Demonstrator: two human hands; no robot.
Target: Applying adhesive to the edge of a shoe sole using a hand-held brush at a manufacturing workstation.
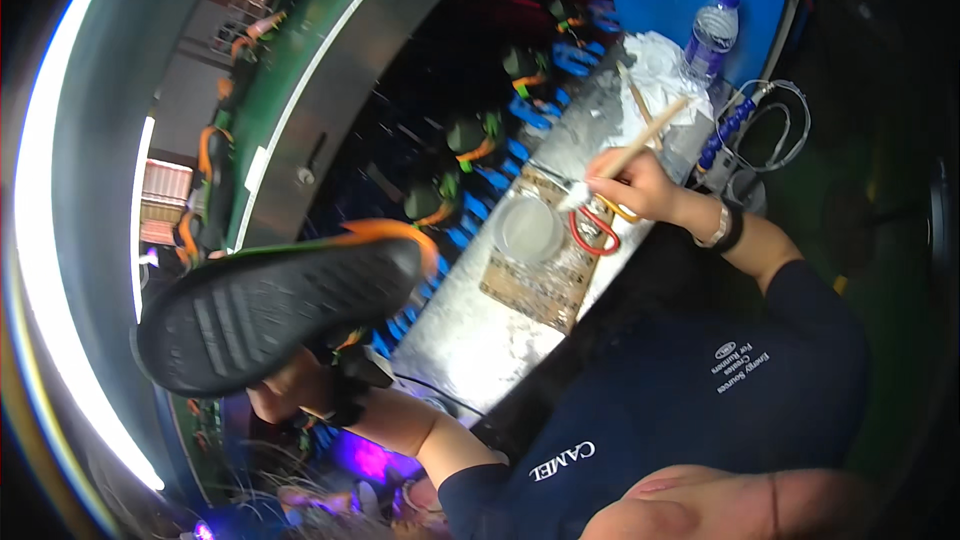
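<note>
In my left hand (290, 390) is a shoe with a black ridged sole (290, 310) turned toward view. Orange and green show along its far edge; most of my fingers are hidden behind it. My right hand (640, 185) grips a brush (648, 138) by its pale wooden handle. The brush's white tip points down beside a round translucent bowl (528, 230). That bowl rests on a taped piece of cardboard (540, 292). Just below my right hand lies a tool with red and yellow looped handles (595, 232), partly hidden.
A metal bench top (480, 350) carries the cardboard. Crumpled white paper (655, 80) and a purple-capped bottle (712, 35) stand at its far end. A blue segmented hose (728, 130) is at right. Shoes (472, 138) on blue supports line up beyond; a bright lamp (60, 180) curves at left.
</note>
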